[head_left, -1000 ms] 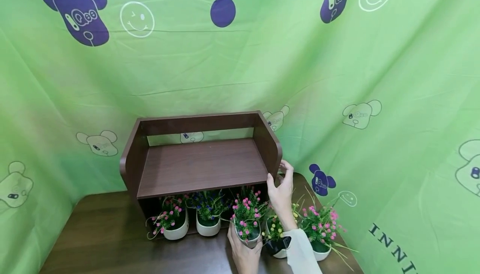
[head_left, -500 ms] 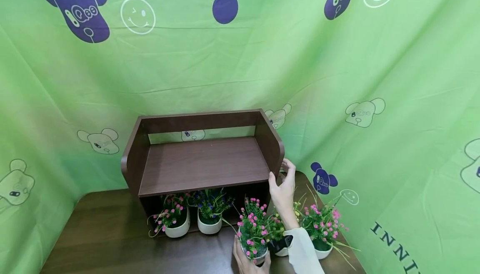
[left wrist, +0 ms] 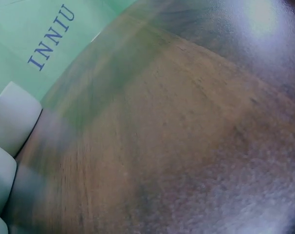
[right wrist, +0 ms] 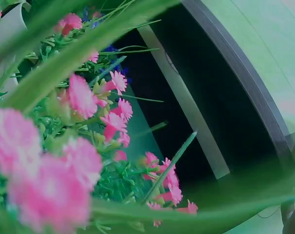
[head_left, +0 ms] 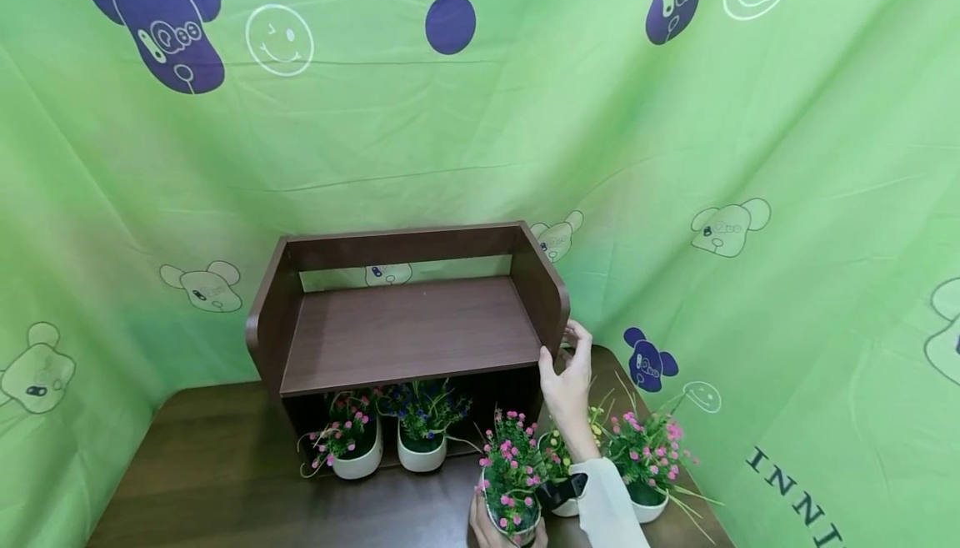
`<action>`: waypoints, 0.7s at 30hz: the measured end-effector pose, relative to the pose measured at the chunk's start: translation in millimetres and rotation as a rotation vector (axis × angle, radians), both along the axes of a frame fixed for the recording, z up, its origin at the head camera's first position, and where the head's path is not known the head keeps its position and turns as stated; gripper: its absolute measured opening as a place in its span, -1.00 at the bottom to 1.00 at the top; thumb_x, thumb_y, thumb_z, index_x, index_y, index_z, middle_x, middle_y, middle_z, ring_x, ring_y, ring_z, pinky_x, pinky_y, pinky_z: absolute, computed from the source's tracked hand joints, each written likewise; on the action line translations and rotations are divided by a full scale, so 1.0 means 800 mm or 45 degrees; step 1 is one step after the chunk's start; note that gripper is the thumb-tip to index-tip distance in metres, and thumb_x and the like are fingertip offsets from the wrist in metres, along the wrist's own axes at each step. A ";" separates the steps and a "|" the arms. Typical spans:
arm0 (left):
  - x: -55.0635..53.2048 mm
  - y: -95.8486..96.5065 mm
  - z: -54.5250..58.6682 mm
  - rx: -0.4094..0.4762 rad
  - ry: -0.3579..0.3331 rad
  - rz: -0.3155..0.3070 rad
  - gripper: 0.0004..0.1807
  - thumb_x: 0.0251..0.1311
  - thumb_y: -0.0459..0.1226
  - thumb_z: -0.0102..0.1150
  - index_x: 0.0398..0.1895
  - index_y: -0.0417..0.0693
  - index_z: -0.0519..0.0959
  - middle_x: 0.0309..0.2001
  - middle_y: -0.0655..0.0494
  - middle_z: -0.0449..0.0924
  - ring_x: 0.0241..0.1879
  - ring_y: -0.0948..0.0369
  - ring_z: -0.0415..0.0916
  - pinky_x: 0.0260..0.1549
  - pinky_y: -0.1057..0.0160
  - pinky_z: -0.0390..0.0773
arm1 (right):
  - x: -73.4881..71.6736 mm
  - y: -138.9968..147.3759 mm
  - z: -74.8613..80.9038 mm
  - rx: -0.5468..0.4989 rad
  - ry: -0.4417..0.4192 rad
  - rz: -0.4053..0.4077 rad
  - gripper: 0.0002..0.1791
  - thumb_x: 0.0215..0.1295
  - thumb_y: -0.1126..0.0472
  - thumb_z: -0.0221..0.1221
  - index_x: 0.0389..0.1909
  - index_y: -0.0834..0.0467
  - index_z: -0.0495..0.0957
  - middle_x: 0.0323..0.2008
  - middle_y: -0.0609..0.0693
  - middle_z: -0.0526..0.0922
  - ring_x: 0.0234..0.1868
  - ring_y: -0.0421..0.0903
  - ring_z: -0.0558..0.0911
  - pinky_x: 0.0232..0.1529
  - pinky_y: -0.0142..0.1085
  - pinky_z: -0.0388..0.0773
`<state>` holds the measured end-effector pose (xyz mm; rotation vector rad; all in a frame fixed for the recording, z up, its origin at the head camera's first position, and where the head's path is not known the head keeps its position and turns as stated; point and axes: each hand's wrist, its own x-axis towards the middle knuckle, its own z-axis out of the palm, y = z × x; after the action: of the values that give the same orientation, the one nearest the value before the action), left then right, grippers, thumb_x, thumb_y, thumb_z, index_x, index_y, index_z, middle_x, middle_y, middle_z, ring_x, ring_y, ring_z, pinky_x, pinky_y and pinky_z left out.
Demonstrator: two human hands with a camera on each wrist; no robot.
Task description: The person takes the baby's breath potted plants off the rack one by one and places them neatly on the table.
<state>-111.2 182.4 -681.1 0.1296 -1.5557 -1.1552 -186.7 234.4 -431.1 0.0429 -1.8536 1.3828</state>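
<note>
At the bottom of the head view my left hand (head_left: 486,525) grips the white pot of a pink-flowered artificial plant (head_left: 512,473) in front of the shelf. The pot tilts, its flowers facing up toward me. My right hand (head_left: 567,385) holds the right side panel of the brown wooden shelf (head_left: 412,327), thumb at its front edge and fingers behind. Under the shelf stand a pink-flowered pot (head_left: 357,458) and a blue-flowered pot (head_left: 422,452). Pink flowers (right wrist: 82,97) fill the near part of the right wrist view, with the shelf's dark interior beyond.
Partly behind my right forearm is a yellow-flowered pot (head_left: 566,508); another pink-flowered pot (head_left: 647,506) stands right of it. White pots (left wrist: 16,117) line the left of the left wrist view. A green printed curtain (head_left: 480,131) surrounds the brown table (head_left: 202,481).
My left hand has drawn the pink-flowered plant from the shelf's front toward me and slightly right, out of the row. The right hand stays on the side panel.
</note>
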 end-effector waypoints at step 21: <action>0.028 -0.004 0.032 0.072 -0.760 -0.049 0.36 -0.92 0.01 0.68 0.26 -0.33 0.33 0.08 -0.19 0.37 -0.01 0.04 0.32 -0.27 -0.02 0.46 | -0.006 0.003 -0.001 -0.010 0.017 -0.005 -0.43 0.14 0.64 0.09 0.20 0.43 0.24 0.06 0.30 0.37 0.04 -0.01 0.37 -0.02 -0.28 0.40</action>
<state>-88.6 179.6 -655.9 0.5221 -2.0488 -1.2585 -191.7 236.8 -431.9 0.0446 -1.8363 1.3842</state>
